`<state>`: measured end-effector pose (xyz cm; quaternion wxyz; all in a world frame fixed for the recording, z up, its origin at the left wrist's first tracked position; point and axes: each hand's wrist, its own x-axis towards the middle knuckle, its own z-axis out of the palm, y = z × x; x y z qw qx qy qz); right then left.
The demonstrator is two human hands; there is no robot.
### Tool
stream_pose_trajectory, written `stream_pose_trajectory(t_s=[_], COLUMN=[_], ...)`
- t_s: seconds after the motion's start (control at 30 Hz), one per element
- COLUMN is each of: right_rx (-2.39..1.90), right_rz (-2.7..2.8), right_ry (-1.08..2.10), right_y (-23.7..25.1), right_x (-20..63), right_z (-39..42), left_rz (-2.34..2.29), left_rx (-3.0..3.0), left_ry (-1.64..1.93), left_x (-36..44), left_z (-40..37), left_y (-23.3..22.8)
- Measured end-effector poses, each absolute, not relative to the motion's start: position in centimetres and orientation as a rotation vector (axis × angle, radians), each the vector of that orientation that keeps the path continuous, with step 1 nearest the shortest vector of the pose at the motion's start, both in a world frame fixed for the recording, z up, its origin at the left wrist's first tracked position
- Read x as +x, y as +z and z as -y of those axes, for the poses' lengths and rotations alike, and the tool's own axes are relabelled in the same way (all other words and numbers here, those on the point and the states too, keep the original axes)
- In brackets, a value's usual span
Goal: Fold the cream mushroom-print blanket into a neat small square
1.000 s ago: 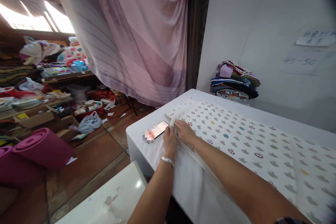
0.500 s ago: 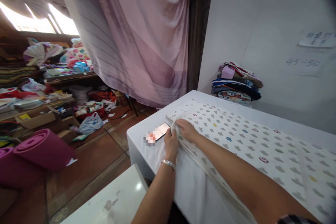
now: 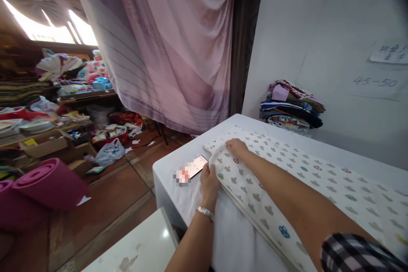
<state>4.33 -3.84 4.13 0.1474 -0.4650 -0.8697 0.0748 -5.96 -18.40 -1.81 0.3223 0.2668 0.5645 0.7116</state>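
Observation:
A white cloth (image 3: 306,174) printed with small grey and coloured shapes lies along a table under a white cover (image 3: 178,165). My left hand (image 3: 209,180), with a bracelet on the wrist, pinches the cloth's near corner edge. My right hand (image 3: 236,146) presses flat on the cloth's end a little farther away, fingers on the fabric. A phone (image 3: 191,169) with a lit screen lies on the table just left of my left hand.
A stack of folded fabrics (image 3: 291,104) sits at the table's far edge against the white wall. A pink curtain (image 3: 172,42) hangs behind. Rolled magenta mats (image 3: 41,187) and cluttered shelves (image 3: 47,106) fill the left. A white surface (image 3: 140,246) is near my left elbow.
My right hand has slid away from my left hand along the cloth's end, toward the far side. The folded edge now lies spread between the two hands. The view shifted slightly.

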Motion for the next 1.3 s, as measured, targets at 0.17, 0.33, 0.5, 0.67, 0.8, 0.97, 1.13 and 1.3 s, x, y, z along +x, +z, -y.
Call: stream_pose_trajectory(t_s=[0.17, 0.33, 0.5, 0.67, 0.8, 0.97, 1.13, 1.3], right_rx=[-1.326, -1.322, -1.313, -1.314, -1.348, -1.35, -1.38, -1.359], right_rz=[2.606, 2.599, 2.65, 2.778, 2.824, 2.715, 2.638, 2.498], right_ry=[0.188, 0.155, 0.19, 0.265, 0.256, 0.187, 0.256, 0.276], right_y=[4.0, 3.8, 3.0, 3.0, 3.4, 3.0, 2.3, 2.3], right_x=[3.2, 2.8, 2.6, 2.4, 2.1, 2.0, 2.2, 3.8], right_z=[3.1, 2.5, 1.9, 0.5, -0.1, 0.9, 1.8, 4.8], left_rz=[-1.51, -1.445, -1.396, -1.378, -1.389, -1.407, -1.43, -1.451], left_rx=[0.677, 0.657, 0.607, 0.556, 0.543, 0.559, 0.546, 0.476], left_ry=[1.855, 1.855, 1.852, 1.832, 1.826, 1.814, 1.779, 1.785], left_x=[-6.0, -5.9, -5.9, -5.8, -5.7, -6.0, -6.0, -6.1], left_z=[18.2, 18.2, 18.1, 18.3, 18.5, 18.5, 18.7, 18.2], left_y=[-2.0, -1.9, -2.4, -2.0, -1.6, -1.9, -1.5, -1.6])
